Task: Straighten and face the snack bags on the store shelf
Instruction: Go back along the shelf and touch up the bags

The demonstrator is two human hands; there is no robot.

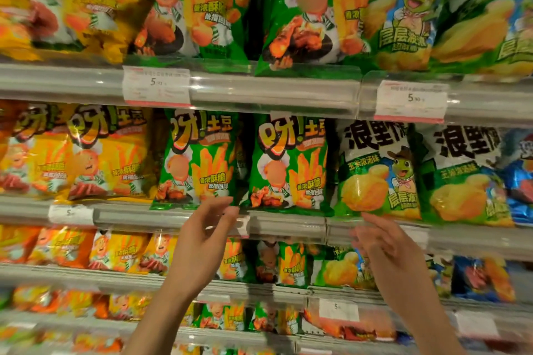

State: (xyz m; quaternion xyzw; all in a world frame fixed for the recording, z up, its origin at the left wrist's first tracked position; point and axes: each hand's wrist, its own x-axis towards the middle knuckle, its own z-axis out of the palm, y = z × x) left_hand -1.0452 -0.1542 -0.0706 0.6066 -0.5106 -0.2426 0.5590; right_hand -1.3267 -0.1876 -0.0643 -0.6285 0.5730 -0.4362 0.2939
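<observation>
Two hands reach up to the middle shelf (288,225), where the snack bags stand in a row. The left hand (206,228) has its fingers loosely spread, tips at the bottom corner of a green fries bag (199,158). The right hand (383,242) looks blurry, but seems spread too, just under the corn bag (375,173). Best to nudge each bag by its bottom edge until the front faces out and the sides stand straight.

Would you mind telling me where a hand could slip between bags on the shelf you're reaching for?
A dark gap separates the two green fry bags, just above the left hand. A narrower one lies between the yellow bag and the left green one. Rightward, the corn-chip bags crowd together.
</observation>
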